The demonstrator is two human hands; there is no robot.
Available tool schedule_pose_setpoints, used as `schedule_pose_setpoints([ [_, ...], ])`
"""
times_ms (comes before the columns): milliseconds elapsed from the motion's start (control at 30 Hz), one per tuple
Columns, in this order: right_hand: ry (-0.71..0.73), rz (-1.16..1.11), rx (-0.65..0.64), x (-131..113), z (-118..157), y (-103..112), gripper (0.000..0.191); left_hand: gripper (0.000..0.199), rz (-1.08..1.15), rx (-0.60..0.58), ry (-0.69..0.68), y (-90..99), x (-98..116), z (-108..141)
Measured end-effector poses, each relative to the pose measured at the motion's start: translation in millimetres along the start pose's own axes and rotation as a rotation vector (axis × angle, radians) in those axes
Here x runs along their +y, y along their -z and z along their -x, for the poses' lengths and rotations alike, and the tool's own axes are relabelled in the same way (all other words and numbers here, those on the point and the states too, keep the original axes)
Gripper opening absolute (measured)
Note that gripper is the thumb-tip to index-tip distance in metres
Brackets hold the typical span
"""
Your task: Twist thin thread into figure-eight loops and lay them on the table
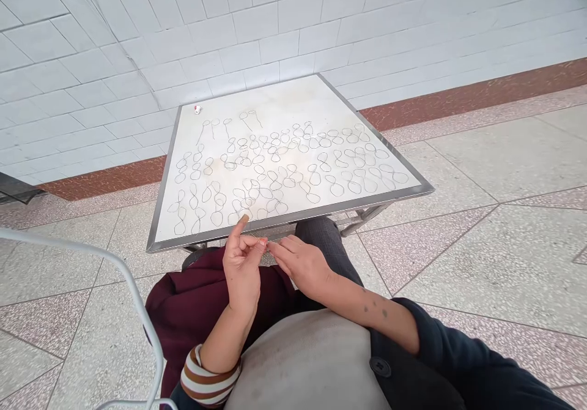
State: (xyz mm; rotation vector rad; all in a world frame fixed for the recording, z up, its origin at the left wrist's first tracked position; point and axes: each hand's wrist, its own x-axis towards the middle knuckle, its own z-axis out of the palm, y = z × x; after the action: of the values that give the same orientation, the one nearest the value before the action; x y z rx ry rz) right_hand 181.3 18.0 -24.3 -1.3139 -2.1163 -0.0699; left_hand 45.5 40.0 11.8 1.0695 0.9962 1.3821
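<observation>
Just in front of the table's near edge, my left hand (243, 266) pinches with thumb and index finger, another finger pointing up; what it holds is too small to make out. My right hand (305, 266) meets it at the fingertips, its fingers bent together over something hidden. A small reddish spot shows where the fingertips meet. Beyond them, thin dark wire-like loops (313, 198), many twisted into figure-eights, lie in rough rows on the white tabletop (293, 98). A few loops with long tails (228, 121) lie toward the back left.
A small white and red object (197, 109) sits at the table's back left corner. The metal-edged table stands near a white tiled wall (183, 37). A pale curved metal frame (132, 281) rises at the left. My legs reach under the table's near edge.
</observation>
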Motion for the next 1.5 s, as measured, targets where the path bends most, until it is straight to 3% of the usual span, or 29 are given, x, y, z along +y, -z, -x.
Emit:
schedule_pose_setpoints([
  [200,-0.036,-0.050,-0.016,3.8,-3.9,-0.3,0.024,0.055,0.017,0.014,0.022,-1.6,-0.2,0.3],
  [400,-0.146,-0.344,-0.062,1.4,-3.8,-5.3,0.025,0.051,0.105,0.166,-0.058,-3.0,1.2,-2.5],
  [600,-0.282,-0.558,-0.135,-4.3,-3.5,-4.9,0.022,0.045,0.151,0.199,-0.057,2.0,4.1,-8.9],
  [733,-0.363,-0.730,-0.157,-3.9,-2.6,-3.2,0.024,0.048,0.135,0.165,-0.045,3.1,7.0,-9.5],
  [900,-0.442,-0.964,-0.164,0.2,-2.1,-2.0,0.028,0.063,0.065,-0.013,0.085,4.0,5.5,-7.4],
  [1033,-0.396,-0.994,-0.192,4.5,-3.8,2.3,0.029,0.063,0.027,-0.076,0.094,5.7,2.5,-6.8],
  [1200,-0.331,-0.992,-0.253,6.9,-3.8,7.6,0.031,0.061,0.054,-0.001,0.038,5.2,2.3,-5.1],
  [1500,-0.378,-0.990,-0.159,-1.5,-1.7,1.6,0.033,0.054,0.138,0.101,-0.053,-1.0,1.6,3.7],
])
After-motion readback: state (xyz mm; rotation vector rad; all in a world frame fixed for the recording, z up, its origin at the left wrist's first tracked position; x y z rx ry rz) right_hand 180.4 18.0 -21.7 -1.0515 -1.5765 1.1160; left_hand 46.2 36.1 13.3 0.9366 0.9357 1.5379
